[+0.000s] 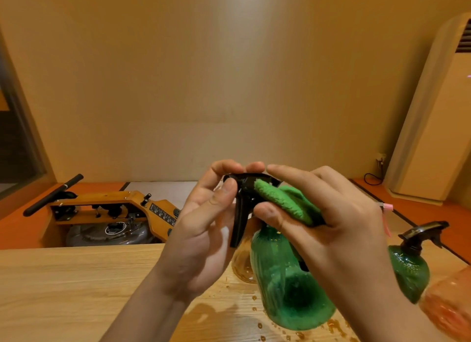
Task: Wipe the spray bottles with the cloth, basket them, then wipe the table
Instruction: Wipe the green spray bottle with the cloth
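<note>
Over the wet wooden table (76,290), left grip (204,229) clasps bottle (288,285), right grip (336,214) pinches cloth (283,201).

Home room: rowing machine (102,201), air conditioner (433,124).

Forearms angle inward; left grip (206,221) pinches a black plastic trigger head (244,186), right grip (331,209) curls round a green fluffy cloth (280,201)

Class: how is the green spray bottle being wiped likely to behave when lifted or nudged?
Probably slippery: drops and puddles lie on the table round the green spray bottle, so its smooth plastic may be wet. Likely stiff and light: see-through plastic, though any liquid inside is unclear. It may tip if nudged, as the black spray head sits high.
</note>
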A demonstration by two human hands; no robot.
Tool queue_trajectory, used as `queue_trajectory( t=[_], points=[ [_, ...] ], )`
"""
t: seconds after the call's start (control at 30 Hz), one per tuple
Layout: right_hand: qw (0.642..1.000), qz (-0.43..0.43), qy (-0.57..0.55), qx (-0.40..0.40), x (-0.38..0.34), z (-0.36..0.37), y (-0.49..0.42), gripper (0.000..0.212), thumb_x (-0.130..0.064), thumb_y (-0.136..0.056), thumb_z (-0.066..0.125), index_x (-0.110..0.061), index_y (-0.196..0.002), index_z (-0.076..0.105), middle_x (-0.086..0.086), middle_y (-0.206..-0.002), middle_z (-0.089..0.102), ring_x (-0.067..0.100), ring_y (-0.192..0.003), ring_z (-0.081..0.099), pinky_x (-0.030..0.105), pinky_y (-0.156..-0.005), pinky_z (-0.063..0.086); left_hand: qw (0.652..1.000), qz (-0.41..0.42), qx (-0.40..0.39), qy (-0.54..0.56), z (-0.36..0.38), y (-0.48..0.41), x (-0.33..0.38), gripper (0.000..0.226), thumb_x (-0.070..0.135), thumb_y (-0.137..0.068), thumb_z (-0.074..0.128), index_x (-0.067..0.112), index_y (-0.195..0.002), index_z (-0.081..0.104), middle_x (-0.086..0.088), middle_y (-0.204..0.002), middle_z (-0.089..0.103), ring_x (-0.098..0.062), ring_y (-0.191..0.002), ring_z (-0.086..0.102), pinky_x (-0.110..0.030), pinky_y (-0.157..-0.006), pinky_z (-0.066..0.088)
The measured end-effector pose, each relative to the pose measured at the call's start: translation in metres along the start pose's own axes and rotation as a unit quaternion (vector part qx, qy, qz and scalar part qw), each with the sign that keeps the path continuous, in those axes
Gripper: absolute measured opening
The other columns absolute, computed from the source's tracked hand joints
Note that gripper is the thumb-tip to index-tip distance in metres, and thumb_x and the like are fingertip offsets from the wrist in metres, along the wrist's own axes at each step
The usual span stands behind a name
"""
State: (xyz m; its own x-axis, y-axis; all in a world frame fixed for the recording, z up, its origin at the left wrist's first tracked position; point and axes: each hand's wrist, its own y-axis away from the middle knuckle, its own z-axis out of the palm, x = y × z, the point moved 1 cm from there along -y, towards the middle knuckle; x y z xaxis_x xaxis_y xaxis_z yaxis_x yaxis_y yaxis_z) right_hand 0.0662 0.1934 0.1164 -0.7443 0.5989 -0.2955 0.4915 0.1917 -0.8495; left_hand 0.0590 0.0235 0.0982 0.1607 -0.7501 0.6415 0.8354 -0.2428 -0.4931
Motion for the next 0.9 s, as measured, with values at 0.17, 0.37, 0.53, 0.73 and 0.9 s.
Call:
queue_trajectory(
  t=[0.17,0.37,0.53,0.73,0.9],
  points=[
    [0.999,-0.016,0.027,-0.020,-0.006,0.003,0.003,0.041,-0.062,-0.093,0.057,-0.038,-0.122,0.072,-0.010,-0.088,0.053,0.005,-0.074,0.054,0.030,-0.053,0.049,1.000,0.021,0.014,-0.006,0.000,0.001,-0.003,0.022,0.021,-0.086,0.080,0.016,-0.106,0.070,-0.016,-0.130,0.067,-0.028,-0.114,0.069,-0.035,-0.086,0.060],
    [1.000,-0.013,0.014,0.007,-0.007,0.001,0.003,0.028,-0.041,-0.095,0.057,-0.030,-0.112,0.076,-0.007,-0.084,0.053,0.009,-0.073,0.054,0.031,-0.054,0.045,0.998,0.042,0.030,-0.036,0.001,0.001,-0.010,0.018,0.023,-0.094,0.070,0.017,-0.112,0.072,-0.017,-0.139,0.063,-0.031,-0.127,0.062,-0.045,-0.105,0.053],
    [0.998,-0.030,0.044,0.043,-0.002,-0.005,-0.002,0.023,-0.029,-0.090,0.070,-0.021,-0.111,0.077,-0.001,-0.087,0.056,0.017,-0.075,0.055,0.038,-0.056,0.048,0.998,0.033,0.045,-0.042,-0.002,0.001,-0.011,0.021,0.021,-0.096,0.057,0.019,-0.111,0.073,-0.018,-0.142,0.062,-0.036,-0.130,0.059,-0.058,-0.111,0.044],
    [0.993,-0.089,0.079,0.007,0.006,0.000,-0.007,0.027,-0.036,-0.094,0.063,-0.024,-0.113,0.078,0.003,-0.095,0.057,0.023,-0.084,0.057,0.041,-0.055,0.050,0.997,0.025,0.049,-0.059,-0.001,-0.001,-0.013,0.024,0.025,-0.096,0.058,0.022,-0.113,0.073,-0.013,-0.145,0.061,-0.036,-0.135,0.056,-0.057,-0.110,0.042],
    [0.991,-0.106,0.081,-0.021,0.020,-0.002,-0.004,0.029,-0.038,-0.094,0.062,-0.025,-0.114,0.079,0.004,-0.096,0.058,0.024,-0.081,0.058,0.040,-0.054,0.051,0.995,0.038,0.060,-0.064,0.001,-0.001,-0.015,0.025,0.025,-0.095,0.057,0.023,-0.115,0.073,-0.006,-0.147,0.060,-0.030,-0.129,0.061,-0.054,-0.108,0.047]
  ],
)
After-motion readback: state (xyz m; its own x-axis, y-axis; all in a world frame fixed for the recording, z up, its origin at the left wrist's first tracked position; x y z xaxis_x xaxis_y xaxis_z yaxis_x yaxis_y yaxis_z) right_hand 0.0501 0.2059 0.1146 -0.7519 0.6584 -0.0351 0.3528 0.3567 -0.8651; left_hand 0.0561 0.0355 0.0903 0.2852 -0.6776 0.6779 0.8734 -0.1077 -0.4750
